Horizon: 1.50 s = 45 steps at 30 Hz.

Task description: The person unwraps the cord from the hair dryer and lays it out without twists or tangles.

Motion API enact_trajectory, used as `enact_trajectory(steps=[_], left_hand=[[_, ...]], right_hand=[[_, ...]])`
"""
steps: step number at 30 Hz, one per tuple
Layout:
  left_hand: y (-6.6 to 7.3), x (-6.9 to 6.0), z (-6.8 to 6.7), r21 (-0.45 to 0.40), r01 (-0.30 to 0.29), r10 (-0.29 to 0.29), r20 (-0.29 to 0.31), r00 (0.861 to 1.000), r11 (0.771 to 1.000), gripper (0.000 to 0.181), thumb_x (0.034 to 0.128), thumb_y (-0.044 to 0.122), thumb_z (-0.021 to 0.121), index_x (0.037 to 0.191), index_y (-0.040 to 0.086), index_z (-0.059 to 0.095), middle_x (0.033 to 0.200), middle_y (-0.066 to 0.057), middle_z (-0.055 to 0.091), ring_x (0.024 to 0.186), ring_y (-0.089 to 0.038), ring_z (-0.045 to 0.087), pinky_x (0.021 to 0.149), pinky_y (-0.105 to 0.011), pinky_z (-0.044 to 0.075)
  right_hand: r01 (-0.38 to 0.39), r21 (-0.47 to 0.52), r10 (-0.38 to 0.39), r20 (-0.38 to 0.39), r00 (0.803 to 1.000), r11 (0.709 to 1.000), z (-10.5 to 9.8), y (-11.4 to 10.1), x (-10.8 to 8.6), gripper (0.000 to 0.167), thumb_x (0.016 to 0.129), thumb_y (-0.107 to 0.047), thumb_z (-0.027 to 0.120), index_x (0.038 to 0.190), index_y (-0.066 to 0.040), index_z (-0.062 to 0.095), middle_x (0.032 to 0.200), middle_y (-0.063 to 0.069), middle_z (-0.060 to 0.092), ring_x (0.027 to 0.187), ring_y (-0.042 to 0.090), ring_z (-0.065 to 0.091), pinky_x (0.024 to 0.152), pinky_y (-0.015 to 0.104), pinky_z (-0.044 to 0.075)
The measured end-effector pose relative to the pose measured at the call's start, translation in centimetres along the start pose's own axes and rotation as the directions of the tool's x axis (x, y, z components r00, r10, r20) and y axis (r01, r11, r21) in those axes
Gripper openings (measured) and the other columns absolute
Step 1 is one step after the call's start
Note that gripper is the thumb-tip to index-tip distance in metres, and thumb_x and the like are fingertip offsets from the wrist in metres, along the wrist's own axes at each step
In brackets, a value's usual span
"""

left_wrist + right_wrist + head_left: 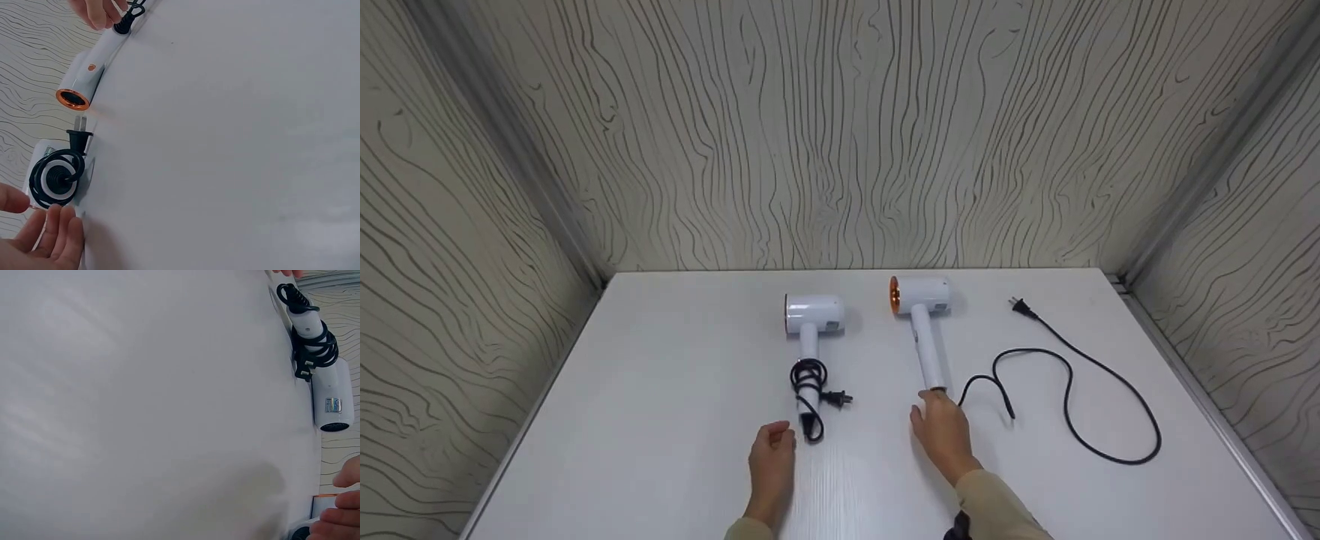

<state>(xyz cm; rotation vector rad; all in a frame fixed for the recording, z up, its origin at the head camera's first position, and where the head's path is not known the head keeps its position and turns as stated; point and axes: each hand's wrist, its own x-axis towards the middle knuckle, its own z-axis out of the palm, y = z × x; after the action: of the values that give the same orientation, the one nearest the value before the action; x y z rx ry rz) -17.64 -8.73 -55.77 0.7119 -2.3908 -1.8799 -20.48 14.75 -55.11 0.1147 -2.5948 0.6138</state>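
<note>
Two white hair dryers lie on the white table. The left dryer has its black cord wound round the handle, with the plug sticking out to the right. Beside the bottom of that handle is my left hand, fingers loosely bent and holding nothing. The right dryer has an orange-rimmed nozzle, and its cord lies loose on the table. My right hand is at the bottom end of its handle, fingers extended; in the right wrist view the thumb stands apart from the fingers.
The loose cord curves across the right side of the table, its plug near the back. Wood-patterned panels stand behind the table and on both sides. Grey metal strips run along the corners.
</note>
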Motion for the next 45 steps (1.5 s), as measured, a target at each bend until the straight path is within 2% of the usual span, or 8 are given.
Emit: enact_trajectory(steps=[7,12,20,29,33,40,43,45], left_hand=[[0.5,0.9,0.5,-0.013,-0.039,0.039,-0.001,0.999,0.999,0.03,0.0972,0.014,0.049,0.123,-0.001,0.054,0.119,-0.019,0.06,0.108,-0.027,0.059,0.09,-0.04,0.052],[1.1,1.7,0.9,-0.025,-0.057,0.058,0.015,0.998,0.998,0.039,0.0961,0.015,0.052,0.132,-0.001,0.049,0.13,-0.021,0.056,0.121,-0.034,0.054,0.101,-0.048,0.048],[1.9,3.6,1.9,-0.002,-0.141,0.141,0.034,0.989,0.99,0.048,0.094,0.013,0.056,0.136,-0.006,0.044,0.139,-0.027,0.05,0.133,-0.042,0.046,0.112,-0.051,0.04],[2.4,5.2,2.9,0.034,-0.159,0.156,0.074,0.985,0.987,0.066,0.0906,0.019,0.064,0.143,-0.007,0.033,0.147,-0.03,0.04,0.138,-0.043,0.038,0.115,-0.051,0.036],[2.4,5.5,3.5,0.059,-0.201,0.198,0.052,0.979,0.978,0.071,0.0867,0.018,0.069,0.142,-0.008,0.035,0.144,-0.03,0.044,0.135,-0.043,0.042,0.114,-0.052,0.038],[2.0,5.6,4.2,0.104,-0.302,0.307,-0.038,0.951,0.948,0.071,0.0816,0.021,0.073,0.138,-0.007,0.042,0.135,-0.031,0.052,0.125,-0.045,0.05,0.107,-0.05,0.043],[2.1,5.7,4.2,0.11,-0.304,0.31,-0.045,0.95,0.946,0.069,0.0798,0.017,0.074,0.136,-0.009,0.043,0.134,-0.031,0.053,0.125,-0.045,0.051,0.107,-0.051,0.043],[2.2,5.8,4.1,0.102,-0.289,0.293,-0.029,0.956,0.952,0.07,0.0784,0.013,0.074,0.136,-0.011,0.043,0.134,-0.032,0.052,0.126,-0.045,0.05,0.109,-0.053,0.041]], right_hand=[[-0.059,0.05,0.055,0.083,0.995,0.997,-0.1,-0.9,-0.7,0.017,0.077,0.0,0.073,0.093,0.007,0.07,0.091,0.021,0.073,0.088,0.033,0.071,0.075,0.04,0.059],[-0.076,0.082,0.067,0.11,0.992,0.994,-0.2,-1.4,-1.3,0.016,0.079,-0.001,0.072,0.093,0.006,0.07,0.09,0.019,0.073,0.086,0.03,0.071,0.074,0.038,0.059],[-0.109,0.107,0.091,0.159,0.983,0.988,-0.3,-2.4,-2.2,0.016,0.08,-0.004,0.072,0.094,0.002,0.071,0.088,0.012,0.074,0.08,0.024,0.07,0.069,0.033,0.058],[-0.068,0.119,0.05,0.152,0.987,0.991,-0.1,-2.9,-2.8,0.014,0.08,-0.004,0.072,0.093,-0.001,0.071,0.084,0.008,0.074,0.076,0.02,0.069,0.068,0.03,0.058],[-0.073,0.127,0.053,0.16,0.986,0.989,0.0,-3.0,-3.0,0.014,0.081,-0.006,0.071,0.094,-0.002,0.071,0.085,0.008,0.074,0.077,0.019,0.069,0.068,0.029,0.058],[-0.081,0.145,0.055,0.177,0.983,0.986,0.0,-3.1,-3.0,0.013,0.081,-0.005,0.071,0.093,-0.001,0.071,0.085,0.008,0.074,0.077,0.019,0.069,0.069,0.028,0.058],[-0.087,0.154,0.059,0.182,0.982,0.984,-0.1,-3.1,-3.0,0.012,0.082,-0.005,0.07,0.094,-0.002,0.071,0.086,0.008,0.074,0.077,0.019,0.07,0.069,0.028,0.058],[-0.093,0.162,0.062,0.185,0.981,0.982,-0.1,-3.1,-3.0,0.012,0.082,-0.004,0.07,0.094,-0.002,0.071,0.086,0.009,0.074,0.078,0.019,0.07,0.069,0.028,0.058]])
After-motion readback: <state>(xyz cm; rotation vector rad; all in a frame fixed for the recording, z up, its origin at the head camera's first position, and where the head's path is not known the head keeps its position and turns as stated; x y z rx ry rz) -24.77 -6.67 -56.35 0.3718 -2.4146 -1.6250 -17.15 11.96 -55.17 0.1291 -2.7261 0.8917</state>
